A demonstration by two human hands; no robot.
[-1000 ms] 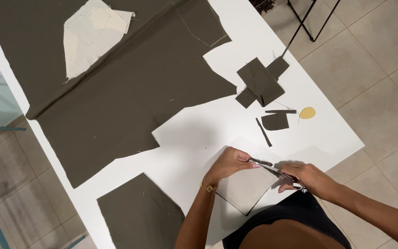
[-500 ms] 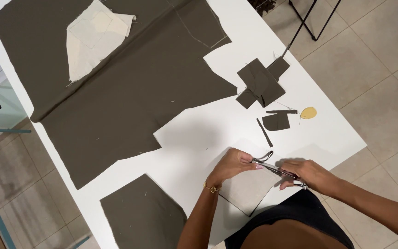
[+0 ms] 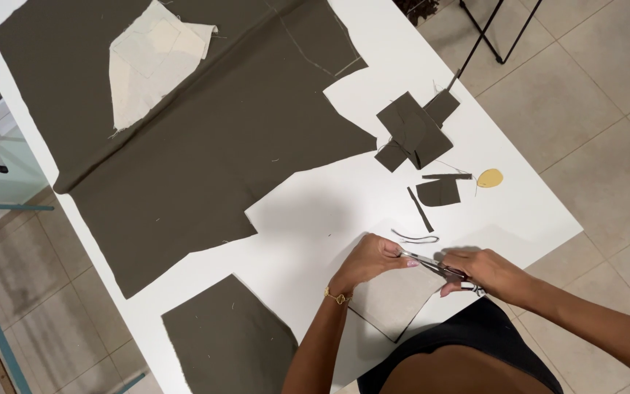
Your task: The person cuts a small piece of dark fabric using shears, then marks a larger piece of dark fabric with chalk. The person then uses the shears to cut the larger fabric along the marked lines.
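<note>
On the white worktop (image 3: pixel 308 211), the right hand (image 3: pixel 486 270) has its grip closed around scissors (image 3: pixel 435 265); the left hand (image 3: pixel 373 259), beside the scissors, pinches the pale fabric piece (image 3: pixel 395 299).

Gold chain bracelet (image 3: pixel 337 297) w/ small charm is worn on left wrist; arms bare; black garment (image 3: pixel 468 357) is worn.

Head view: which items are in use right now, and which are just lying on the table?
In use:
left hand holding the pale fabric piece
right hand working the scissors

Lying about:
large olive cloth
cream piece
olive panel
dark offcuts
yellow chalk
</note>
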